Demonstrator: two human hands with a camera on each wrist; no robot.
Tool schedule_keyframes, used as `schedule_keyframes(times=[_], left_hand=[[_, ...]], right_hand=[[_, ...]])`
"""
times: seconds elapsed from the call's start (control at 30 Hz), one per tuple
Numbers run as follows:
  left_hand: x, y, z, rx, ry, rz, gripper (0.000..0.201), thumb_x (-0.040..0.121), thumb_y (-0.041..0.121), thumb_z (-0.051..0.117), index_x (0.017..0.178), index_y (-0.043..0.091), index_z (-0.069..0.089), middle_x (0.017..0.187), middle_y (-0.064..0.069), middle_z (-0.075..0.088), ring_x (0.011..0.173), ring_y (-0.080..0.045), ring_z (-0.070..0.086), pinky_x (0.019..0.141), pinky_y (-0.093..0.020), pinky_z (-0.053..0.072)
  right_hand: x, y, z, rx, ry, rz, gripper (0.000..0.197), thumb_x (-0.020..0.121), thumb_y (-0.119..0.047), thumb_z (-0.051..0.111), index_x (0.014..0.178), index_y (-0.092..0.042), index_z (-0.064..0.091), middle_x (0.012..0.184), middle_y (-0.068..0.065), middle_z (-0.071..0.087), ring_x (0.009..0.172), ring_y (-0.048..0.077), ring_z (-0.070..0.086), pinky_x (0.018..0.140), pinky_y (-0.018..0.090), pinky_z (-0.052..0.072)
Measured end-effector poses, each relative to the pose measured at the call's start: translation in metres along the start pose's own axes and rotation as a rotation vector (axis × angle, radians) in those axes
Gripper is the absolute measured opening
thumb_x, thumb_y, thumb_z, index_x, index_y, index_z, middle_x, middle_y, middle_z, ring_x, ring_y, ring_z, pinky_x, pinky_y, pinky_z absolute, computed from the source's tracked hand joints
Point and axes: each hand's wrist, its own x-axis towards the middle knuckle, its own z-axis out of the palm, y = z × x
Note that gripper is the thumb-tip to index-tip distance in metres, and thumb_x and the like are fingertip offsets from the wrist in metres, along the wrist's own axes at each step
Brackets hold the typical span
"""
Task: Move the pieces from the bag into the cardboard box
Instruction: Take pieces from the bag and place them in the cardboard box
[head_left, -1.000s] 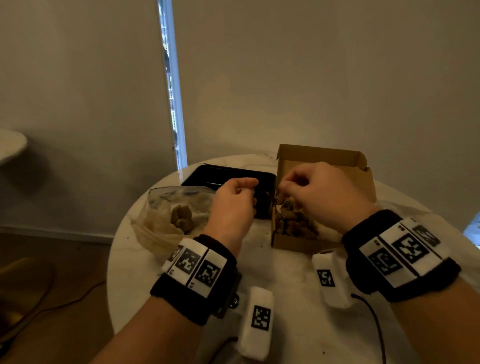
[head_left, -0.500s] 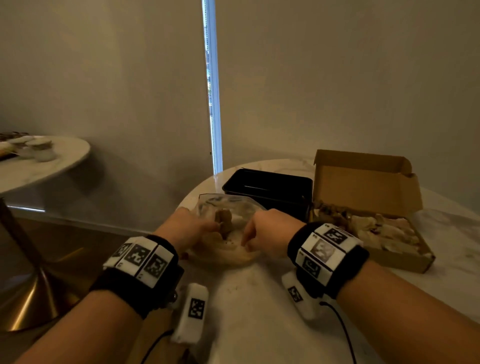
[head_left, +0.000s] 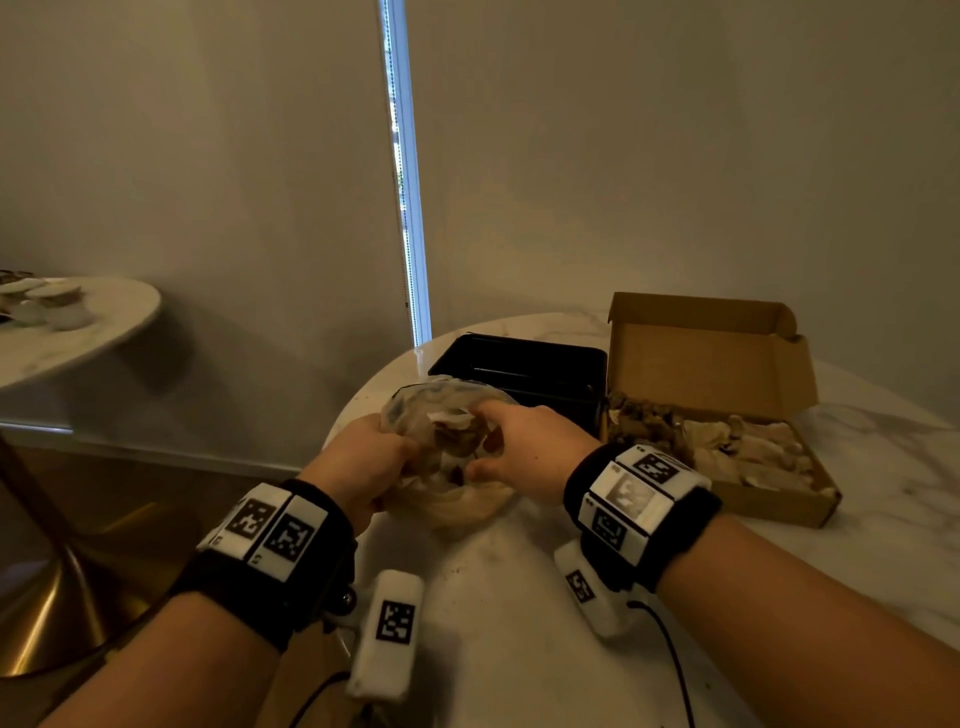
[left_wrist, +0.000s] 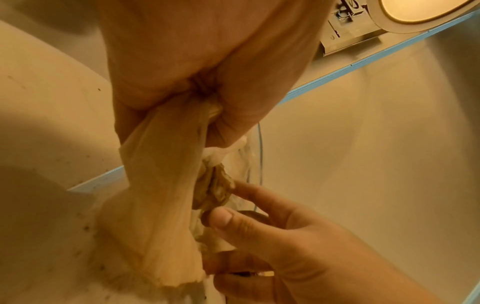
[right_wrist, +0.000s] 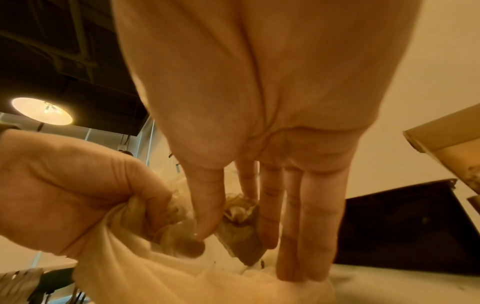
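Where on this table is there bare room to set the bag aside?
Bare marble table lies in front of the cardboard box, to the right of the right hand. Behind the bag it is crowded: the black tray and the box stand side by side. The left hand grips the bag near the table's left edge.

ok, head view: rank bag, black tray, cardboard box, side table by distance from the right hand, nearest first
1. bag: right hand reaches into it, fingers on a piece.
2. black tray: just behind the hand.
3. cardboard box: to the right; close to the tray's rank.
4. side table: far left, off the main table.
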Motion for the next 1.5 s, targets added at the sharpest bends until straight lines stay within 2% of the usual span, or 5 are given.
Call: schedule_keyframes(times=[0.6,0.9,1.03,1.17,1.5], left_hand=[[0.019,-0.013,-0.003,-0.075,0.038,-0.056,0.015,0.091,-0.001,0.059,0.101,0.007,0.066,0.091,-0.018,0.066,0.082,-0.033,0.063,0.078,-0.047,0.057],[0.037,0.001,-0.013,0.110,0.294,0.177,0.103,0.054,0.053,0.085,0.145,0.037,0.041,0.142,-0.013,0.046,0.125,-0.034,0.053,0.103,-0.052,0.049],[0.021,0.018,0.016,0.110,0.387,0.543,0.039,0.087,0.038,0.069,0.125,0.032,0.060,0.130,-0.002,0.057,0.124,-0.023,0.053,0.107,-0.043,0.047],[0.011,0.032,0.080,-0.213,0.083,0.642,0.011,0.099,0.018,0.062,0.100,0.014,0.072,0.090,0.003,0.074,0.087,-0.008,0.070,0.079,-0.024,0.054],[0.014,0.028,0.176,-0.544,-0.465,0.189,0.040,0.104,0.038,0.051,0.129,0.008,0.064,0.120,-0.016,0.071,0.113,-0.028,0.069,0.094,-0.047,0.058]], right_hand=[[-0.002,0.022,-0.019,0.236,0.153,-0.004,0.006,0.091,-0.024,0.073,0.096,-0.022,0.075,0.090,-0.001,0.074,0.085,0.017,0.072,0.083,0.038,0.060],[-0.032,0.043,-0.057,0.469,0.296,-0.019,0.007,0.093,-0.024,0.072,0.094,-0.017,0.074,0.089,0.004,0.076,0.079,0.018,0.073,0.066,0.025,0.056],[-0.041,0.055,-0.066,0.475,0.289,-0.001,0.013,0.092,-0.028,0.073,0.093,-0.014,0.074,0.085,0.007,0.075,0.070,0.013,0.068,0.066,0.031,0.054],[-0.043,0.064,-0.070,0.484,0.255,0.033,0.019,0.090,-0.026,0.074,0.079,-0.011,0.068,0.080,0.012,0.074,0.066,0.016,0.066,0.068,0.039,0.054],[-0.048,0.094,-0.071,0.490,0.226,0.095,0.009,0.095,-0.032,0.068,0.088,-0.027,0.070,0.074,-0.005,0.071,0.061,0.001,0.065,0.054,0.020,0.049]])
